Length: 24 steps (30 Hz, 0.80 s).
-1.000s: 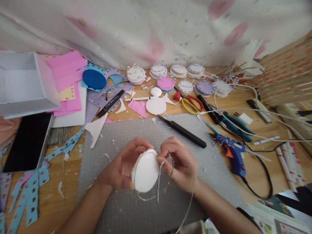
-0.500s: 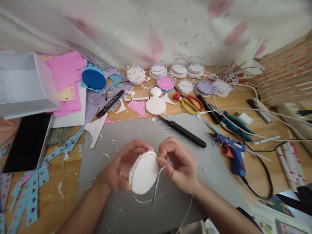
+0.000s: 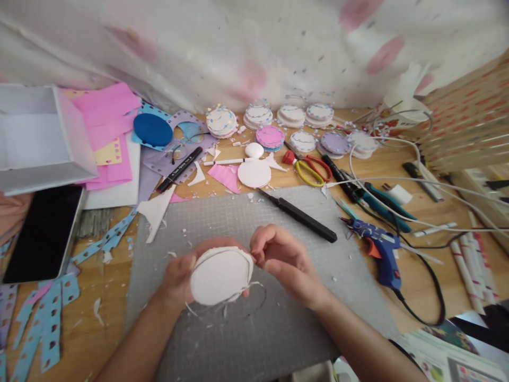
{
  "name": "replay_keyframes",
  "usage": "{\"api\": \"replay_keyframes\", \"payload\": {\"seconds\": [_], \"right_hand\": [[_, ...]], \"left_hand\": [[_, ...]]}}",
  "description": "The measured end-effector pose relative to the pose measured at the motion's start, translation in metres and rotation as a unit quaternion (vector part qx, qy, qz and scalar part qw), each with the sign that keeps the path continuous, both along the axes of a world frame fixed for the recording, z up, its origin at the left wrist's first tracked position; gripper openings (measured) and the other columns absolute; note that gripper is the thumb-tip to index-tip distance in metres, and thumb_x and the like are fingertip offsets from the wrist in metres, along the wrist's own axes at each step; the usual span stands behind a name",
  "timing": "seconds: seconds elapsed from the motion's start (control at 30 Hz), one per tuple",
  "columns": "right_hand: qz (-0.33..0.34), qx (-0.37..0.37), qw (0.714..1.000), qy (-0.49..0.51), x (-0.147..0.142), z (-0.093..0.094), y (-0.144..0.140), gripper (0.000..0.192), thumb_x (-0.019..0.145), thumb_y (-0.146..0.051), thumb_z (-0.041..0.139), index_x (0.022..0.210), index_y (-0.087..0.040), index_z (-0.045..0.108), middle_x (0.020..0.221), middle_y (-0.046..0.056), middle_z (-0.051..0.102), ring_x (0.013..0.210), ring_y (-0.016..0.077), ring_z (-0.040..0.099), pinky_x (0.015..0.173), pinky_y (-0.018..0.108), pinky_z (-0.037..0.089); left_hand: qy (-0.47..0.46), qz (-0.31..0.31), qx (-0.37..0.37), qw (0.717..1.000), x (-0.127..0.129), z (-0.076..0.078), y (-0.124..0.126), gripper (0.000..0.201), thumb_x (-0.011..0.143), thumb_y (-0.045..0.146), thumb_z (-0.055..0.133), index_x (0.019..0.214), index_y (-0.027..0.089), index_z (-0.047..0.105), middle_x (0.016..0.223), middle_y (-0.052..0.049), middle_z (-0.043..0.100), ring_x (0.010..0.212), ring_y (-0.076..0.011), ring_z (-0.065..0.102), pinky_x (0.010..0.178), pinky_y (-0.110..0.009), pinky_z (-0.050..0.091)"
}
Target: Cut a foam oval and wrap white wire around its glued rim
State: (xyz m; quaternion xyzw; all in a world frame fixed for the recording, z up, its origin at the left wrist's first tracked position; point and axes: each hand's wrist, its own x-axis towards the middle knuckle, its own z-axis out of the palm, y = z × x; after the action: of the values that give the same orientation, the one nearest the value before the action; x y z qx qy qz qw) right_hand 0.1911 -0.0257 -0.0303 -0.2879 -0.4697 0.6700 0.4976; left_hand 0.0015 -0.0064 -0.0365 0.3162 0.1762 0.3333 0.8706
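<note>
My left hand (image 3: 178,276) is closed around a white round disc (image 3: 222,278), with the thumb on its front face near the upper left edge and fingers behind. The flat face tilts up toward me. A thin grey-white string (image 3: 257,286) runs around the disc's rim and hangs in a loose loop at its lower right. My right hand (image 3: 284,265) is at the disc's right edge, fingers curled and thumb close to them; whatever they pinch is too small to make out. Both hands are above the grey cutting mat (image 3: 302,329).
Beyond the hands lie a black craft knife (image 3: 304,217), scissors (image 3: 308,168) and a white oval piece (image 3: 254,174). Several decorated discs (image 3: 270,137) line the back. A blue glue gun (image 3: 377,246) and cables are at right; a phone (image 3: 42,233) and paper scraps (image 3: 51,313) at left.
The disc has turned in my left hand, its face now wider and flatter to view. My right fingers have let the hanging string loop drop and shifted to the disc's right rim.
</note>
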Motion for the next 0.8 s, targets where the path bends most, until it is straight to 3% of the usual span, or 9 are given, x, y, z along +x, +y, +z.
{"api": "replay_keyframes", "payload": {"seconds": [0.13,0.27,0.37,0.47,0.53,0.6,0.8], "right_hand": [[-0.002,0.005,1.0,0.0,-0.001,-0.002,-0.002,0.022,0.085,-0.038,0.063,0.098,-0.02,0.059,0.076,-0.001,0.046,0.067,0.0136,0.046,0.06,0.026,0.04],[-0.186,0.032,0.981,-0.052,0.0,-0.009,-0.004,0.01,0.087,-0.028,0.056,0.094,-0.021,0.056,0.08,0.001,0.048,0.071,0.0151,0.045,0.064,0.029,0.038],[-0.303,0.115,0.941,-0.096,0.001,-0.009,-0.007,0.004,0.085,-0.019,0.05,0.084,-0.02,0.053,0.076,0.001,0.045,0.069,0.0162,0.043,0.063,0.031,0.036],[-0.296,0.256,0.907,-0.153,-0.002,-0.004,-0.011,0.008,0.083,-0.014,0.047,0.083,-0.018,0.053,0.073,0.002,0.047,0.068,0.0173,0.046,0.061,0.033,0.036],[-0.274,0.319,0.892,-0.166,-0.005,-0.002,-0.012,0.009,0.081,-0.014,0.047,0.088,-0.017,0.052,0.073,0.003,0.048,0.065,0.0173,0.047,0.059,0.033,0.036],[-0.284,0.32,0.891,-0.152,-0.009,-0.002,-0.012,0.014,0.08,-0.014,0.049,0.094,-0.018,0.048,0.073,0.001,0.048,0.063,0.0164,0.047,0.057,0.032,0.037],[-0.336,0.231,0.906,-0.117,-0.012,-0.004,-0.011,0.021,0.083,-0.011,0.052,0.099,-0.022,0.043,0.072,-0.002,0.051,0.062,0.0144,0.049,0.059,0.03,0.039]], "left_hand": [[-0.031,0.005,-0.017,0.999,0.002,-0.002,-0.001,0.05,0.077,0.052,0.062,0.113,0.018,0.068,0.098,-0.01,0.074,0.078,-0.0241,0.069,0.065,-0.033,0.054],[-0.048,0.034,-0.027,0.998,0.009,0.003,0.002,0.057,0.07,0.046,0.07,0.116,0.015,0.065,0.092,-0.01,0.073,0.069,-0.0198,0.067,0.063,-0.027,0.049],[-0.046,0.068,-0.034,0.996,0.013,0.007,0.005,0.052,0.071,0.042,0.07,0.115,0.015,0.065,0.097,-0.01,0.072,0.077,-0.0213,0.069,0.071,-0.029,0.05],[-0.043,0.111,-0.056,0.991,0.015,0.01,0.005,0.047,0.073,0.038,0.069,0.114,0.015,0.065,0.106,-0.011,0.072,0.091,-0.023,0.068,0.08,-0.031,0.052],[-0.044,0.126,-0.072,0.988,0.015,0.011,0.005,0.046,0.073,0.037,0.07,0.113,0.015,0.065,0.105,-0.01,0.073,0.09,-0.0221,0.068,0.081,-0.03,0.052],[-0.039,0.129,-0.082,0.987,0.015,0.012,0.005,0.051,0.071,0.039,0.072,0.115,0.015,0.064,0.102,-0.009,0.073,0.084,-0.0215,0.069,0.078,-0.03,0.053],[-0.01,0.143,-0.085,0.986,0.016,0.012,0.005,0.059,0.065,0.047,0.076,0.116,0.02,0.062,0.096,-0.008,0.073,0.082,-0.0256,0.07,0.076,-0.036,0.054]]}}
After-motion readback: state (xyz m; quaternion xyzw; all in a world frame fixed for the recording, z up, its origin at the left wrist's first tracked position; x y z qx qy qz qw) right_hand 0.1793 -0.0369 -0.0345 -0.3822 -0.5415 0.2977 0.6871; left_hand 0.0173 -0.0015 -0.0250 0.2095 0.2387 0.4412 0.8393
